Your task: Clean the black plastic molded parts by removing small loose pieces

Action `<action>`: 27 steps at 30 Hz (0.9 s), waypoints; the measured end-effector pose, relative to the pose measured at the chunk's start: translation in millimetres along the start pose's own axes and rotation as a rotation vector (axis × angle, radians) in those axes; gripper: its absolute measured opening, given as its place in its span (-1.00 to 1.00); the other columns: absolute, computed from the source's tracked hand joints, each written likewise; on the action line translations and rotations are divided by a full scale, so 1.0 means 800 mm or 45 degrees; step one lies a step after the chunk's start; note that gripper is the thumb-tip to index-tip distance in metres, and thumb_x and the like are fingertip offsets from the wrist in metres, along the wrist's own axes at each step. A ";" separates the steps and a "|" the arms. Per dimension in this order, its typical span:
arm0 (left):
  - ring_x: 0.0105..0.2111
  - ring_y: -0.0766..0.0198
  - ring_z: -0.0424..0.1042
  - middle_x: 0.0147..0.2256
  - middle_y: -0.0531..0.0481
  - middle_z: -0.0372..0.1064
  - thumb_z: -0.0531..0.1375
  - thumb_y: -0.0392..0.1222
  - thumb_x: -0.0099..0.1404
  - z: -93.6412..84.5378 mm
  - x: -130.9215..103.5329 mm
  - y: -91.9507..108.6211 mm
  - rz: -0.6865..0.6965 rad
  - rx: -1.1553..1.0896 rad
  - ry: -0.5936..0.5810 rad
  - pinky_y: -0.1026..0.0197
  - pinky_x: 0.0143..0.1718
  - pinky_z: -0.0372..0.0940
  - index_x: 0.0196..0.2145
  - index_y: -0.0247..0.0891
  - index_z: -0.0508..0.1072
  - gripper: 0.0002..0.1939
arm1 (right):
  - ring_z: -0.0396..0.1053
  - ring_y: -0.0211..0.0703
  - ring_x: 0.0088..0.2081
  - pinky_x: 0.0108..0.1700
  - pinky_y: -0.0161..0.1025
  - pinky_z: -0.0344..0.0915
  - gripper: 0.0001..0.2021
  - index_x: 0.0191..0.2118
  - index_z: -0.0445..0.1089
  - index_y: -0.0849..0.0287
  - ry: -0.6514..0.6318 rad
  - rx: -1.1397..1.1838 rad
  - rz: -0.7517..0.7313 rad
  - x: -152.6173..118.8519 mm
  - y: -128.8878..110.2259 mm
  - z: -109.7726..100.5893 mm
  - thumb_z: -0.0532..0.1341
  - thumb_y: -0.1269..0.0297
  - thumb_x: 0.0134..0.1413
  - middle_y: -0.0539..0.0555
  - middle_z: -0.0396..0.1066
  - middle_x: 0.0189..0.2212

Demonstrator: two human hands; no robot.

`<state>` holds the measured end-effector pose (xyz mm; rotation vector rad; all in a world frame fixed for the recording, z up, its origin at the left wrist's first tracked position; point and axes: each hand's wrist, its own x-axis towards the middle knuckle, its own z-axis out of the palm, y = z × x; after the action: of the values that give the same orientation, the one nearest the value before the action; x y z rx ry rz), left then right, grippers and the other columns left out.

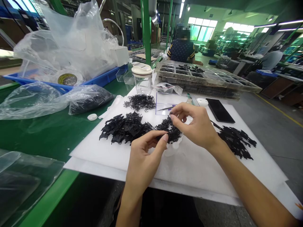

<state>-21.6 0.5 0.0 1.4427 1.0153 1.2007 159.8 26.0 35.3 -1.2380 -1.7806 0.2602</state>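
My left hand (145,154) is closed in a pinch on a thin black plastic part, mostly hidden by the fingers and hard to separate from the dark pile behind. Above and to its right, my right hand (200,124) pinches thumb against forefinger on a tiny dark piece (170,113), too small to name. Under the hands lies a heap of small black pieces (165,123). Flat black plastic parts (125,126) are piled left of my left hand, and more black parts (236,140) lie right of my right wrist. Thin black pieces (140,102) form a heap farther back.
A white foam sheet (201,167) covers the work surface. Behind the heaps stand a lidded clear cup (142,78) and divided trays (208,78). A black phone (220,110) lies at right. Plastic bags fill a blue bin (101,78) at left. A person (181,49) sits beyond.
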 end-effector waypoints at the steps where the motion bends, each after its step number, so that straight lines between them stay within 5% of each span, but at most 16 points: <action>1: -0.45 0.37 0.45 -0.48 0.12 0.52 0.33 -0.13 0.36 0.000 0.000 0.000 0.002 0.003 0.001 0.39 -0.40 0.32 -0.16 -0.16 0.69 -0.85 | 0.38 -0.29 -0.46 -0.36 -0.33 0.31 -0.94 -0.30 0.49 0.22 0.000 0.000 -0.001 0.000 0.000 0.000 0.27 0.48 0.13 -0.06 0.43 -0.51; 27: -0.45 0.35 0.44 -0.49 0.11 0.52 0.33 -0.12 0.36 0.000 0.000 0.001 0.000 0.011 -0.002 0.35 -0.41 0.32 -0.16 -0.17 0.69 -0.84 | 0.37 -0.28 -0.46 -0.37 -0.32 0.32 -0.93 -0.31 0.47 0.19 -0.018 -0.006 -0.037 -0.002 0.000 0.001 0.27 0.48 0.13 -0.06 0.43 -0.50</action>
<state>-21.6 0.3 0.7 1.4500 1.0209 1.1966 159.3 24.7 33.6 -1.2159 -1.8109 0.2487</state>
